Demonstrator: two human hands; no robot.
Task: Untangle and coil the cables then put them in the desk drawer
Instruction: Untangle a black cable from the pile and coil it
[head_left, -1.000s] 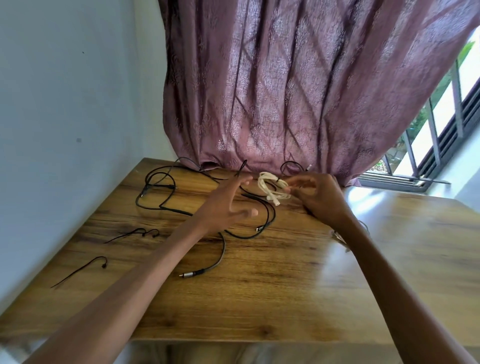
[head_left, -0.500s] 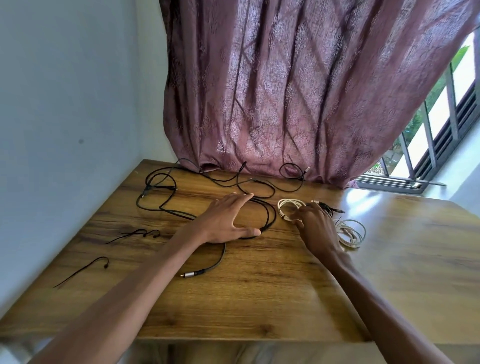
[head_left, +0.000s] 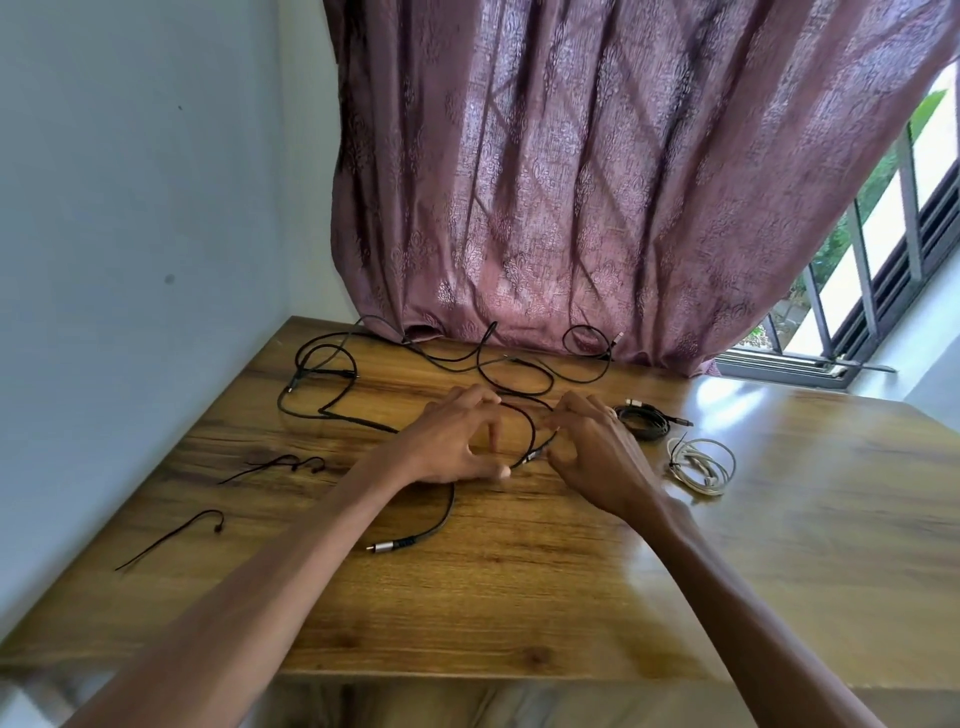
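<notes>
My left hand (head_left: 451, 446) hangs just over the desk (head_left: 519, 587) with fingers spread and loose, over a loop of the black cable (head_left: 532, 434). My right hand (head_left: 597, 447) is beside it, fingers curled down near the plug end (head_left: 531, 457); I can't tell whether they pinch the cable or only touch it. The rest of the black cable sprawls in crossing loops back to the curtain (head_left: 597, 182), and one plug (head_left: 387, 545) lies near my left forearm.

If I pull now, the crossed loops at the back could cinch into a knot, since I have not traced which strand runs over which. A strand seems to pass under the curtain hem, so a tug might snag there. The black coil (head_left: 647, 422) and white coil (head_left: 701, 466) sit just beside my right hand; a sweep of the wrist or a dragged strand could catch them and undo them.
</notes>
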